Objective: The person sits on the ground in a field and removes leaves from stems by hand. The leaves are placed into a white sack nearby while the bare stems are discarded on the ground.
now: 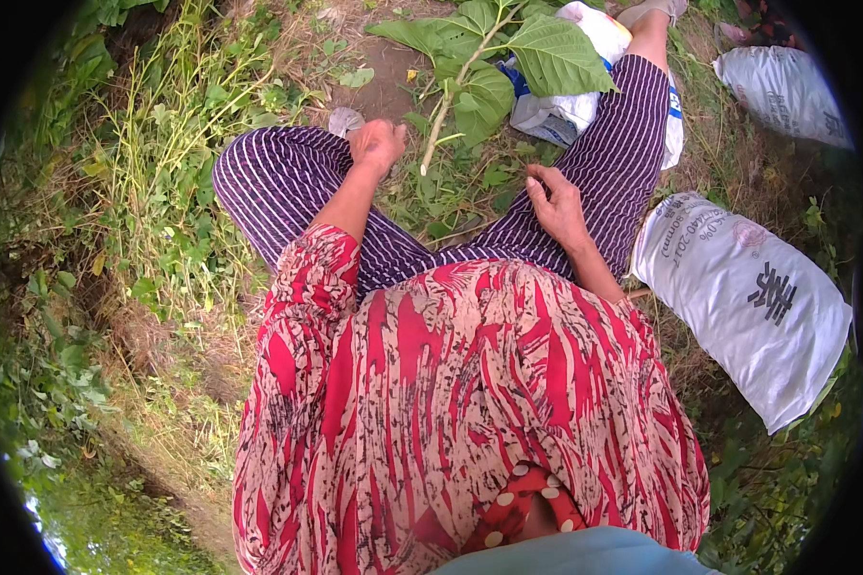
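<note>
My left hand (377, 146) is above my bent left knee, beside a pale object (346, 121), perhaps a shoe tip. Its fingers curl away from view, so whether they hold anything is hidden. Over my right thigh hovers or rests my right hand (557, 205), fingers loosely bent, thumb apart, nothing visible in it. Between and beyond both hands lies a cut leafy branch (442, 118) with broad green leaves (564, 56); its pale cut end points toward me. Neither hand touches it.
A white and blue plastic bag (557, 115) sits under the leaves by my right leg. Printed, filled white woven sacks (733, 287) (784, 93) lie to the right. Dark red patterned fabric (769, 21) shows at top right. Tall weeds (165, 144) grow on the left.
</note>
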`<state>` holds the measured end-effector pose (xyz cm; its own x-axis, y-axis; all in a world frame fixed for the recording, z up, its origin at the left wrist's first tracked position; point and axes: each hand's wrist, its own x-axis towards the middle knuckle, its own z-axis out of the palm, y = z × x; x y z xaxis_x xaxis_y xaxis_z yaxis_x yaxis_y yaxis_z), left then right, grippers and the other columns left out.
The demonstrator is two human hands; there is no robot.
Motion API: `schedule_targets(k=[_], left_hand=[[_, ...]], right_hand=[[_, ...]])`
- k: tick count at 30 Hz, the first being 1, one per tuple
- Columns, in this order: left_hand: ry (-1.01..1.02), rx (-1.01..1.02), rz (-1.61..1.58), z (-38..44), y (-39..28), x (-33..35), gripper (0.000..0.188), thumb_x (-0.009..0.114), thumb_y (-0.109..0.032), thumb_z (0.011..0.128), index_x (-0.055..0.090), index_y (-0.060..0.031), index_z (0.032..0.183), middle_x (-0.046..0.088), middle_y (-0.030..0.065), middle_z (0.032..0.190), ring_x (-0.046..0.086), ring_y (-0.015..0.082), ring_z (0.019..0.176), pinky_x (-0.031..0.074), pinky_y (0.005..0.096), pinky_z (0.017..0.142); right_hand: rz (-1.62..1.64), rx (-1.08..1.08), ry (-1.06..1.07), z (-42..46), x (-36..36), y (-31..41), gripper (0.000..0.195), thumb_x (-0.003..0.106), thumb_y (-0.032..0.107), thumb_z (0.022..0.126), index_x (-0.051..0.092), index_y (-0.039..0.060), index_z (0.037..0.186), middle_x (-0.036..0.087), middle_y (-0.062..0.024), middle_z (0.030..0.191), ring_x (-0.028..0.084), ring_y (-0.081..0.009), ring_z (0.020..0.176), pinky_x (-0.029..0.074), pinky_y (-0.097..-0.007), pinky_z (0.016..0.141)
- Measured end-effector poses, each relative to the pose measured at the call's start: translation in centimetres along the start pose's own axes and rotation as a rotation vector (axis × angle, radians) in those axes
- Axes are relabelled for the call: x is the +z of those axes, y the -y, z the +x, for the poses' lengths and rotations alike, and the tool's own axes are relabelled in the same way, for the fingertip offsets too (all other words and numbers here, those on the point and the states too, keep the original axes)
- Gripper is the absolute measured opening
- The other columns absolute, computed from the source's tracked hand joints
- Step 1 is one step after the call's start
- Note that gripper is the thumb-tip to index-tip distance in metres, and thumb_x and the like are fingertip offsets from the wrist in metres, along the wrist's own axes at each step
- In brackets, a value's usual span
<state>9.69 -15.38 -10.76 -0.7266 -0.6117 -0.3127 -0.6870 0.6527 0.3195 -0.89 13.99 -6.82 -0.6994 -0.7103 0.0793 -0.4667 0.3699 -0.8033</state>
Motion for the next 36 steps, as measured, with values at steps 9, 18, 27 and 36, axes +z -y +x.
schedule_targets(k=[9,18,27,36], left_hand=[[-0.09,0.688,0.376,-2.3,-0.7,1.2,0.059,0.063,-0.016,0.079,0.042,-0.0138,0.133,0.053,0.0099,0.097,0.051,0.0265,0.097,0.034,0.043,0.09],[-0.38,0.822,-0.027,-1.8,-2.6,-0.9,0.044,0.068,-0.021,0.078,0.056,-0.0062,0.118,0.055,0.0103,0.093,0.052,0.0284,0.09,0.039,0.04,0.084],[-0.446,0.518,-0.824,-7.4,-2.3,-15.7,0.024,0.06,-0.018,0.09,0.065,0.0021,0.103,0.056,0.0021,0.075,0.051,0.0077,0.069,0.043,0.0217,0.064],[-0.673,0.492,-0.789,-13.3,-3.4,-12.9,0.047,0.054,-0.042,0.09,0.063,0.0038,0.087,0.05,0.0031,0.069,0.046,0.0113,0.063,0.037,0.0253,0.057]], right_hand=[[0.01,0.062,0.038,0.3,0.6,-0.4,0.025,0.056,0.017,0.087,0.062,-0.0034,0.101,0.062,-0.0197,0.09,0.062,-0.0337,0.081,0.048,-0.0374,0.073],[-0.02,0.06,0.079,0.5,1.0,-1.3,0.026,0.056,0.019,0.086,0.063,-0.0024,0.099,0.062,-0.0192,0.091,0.062,-0.0334,0.082,0.048,-0.0386,0.074],[-0.076,0.06,0.119,0.6,0.9,-1.9,0.026,0.056,0.019,0.087,0.063,-0.0008,0.101,0.061,-0.0184,0.093,0.061,-0.0335,0.082,0.048,-0.0393,0.074],[0.017,-0.177,-0.1,0.2,0.5,1.4,0.013,0.057,0.004,0.082,0.061,-0.0016,0.093,0.058,-0.0151,0.083,0.06,-0.0292,0.069,0.048,-0.0361,0.062]])
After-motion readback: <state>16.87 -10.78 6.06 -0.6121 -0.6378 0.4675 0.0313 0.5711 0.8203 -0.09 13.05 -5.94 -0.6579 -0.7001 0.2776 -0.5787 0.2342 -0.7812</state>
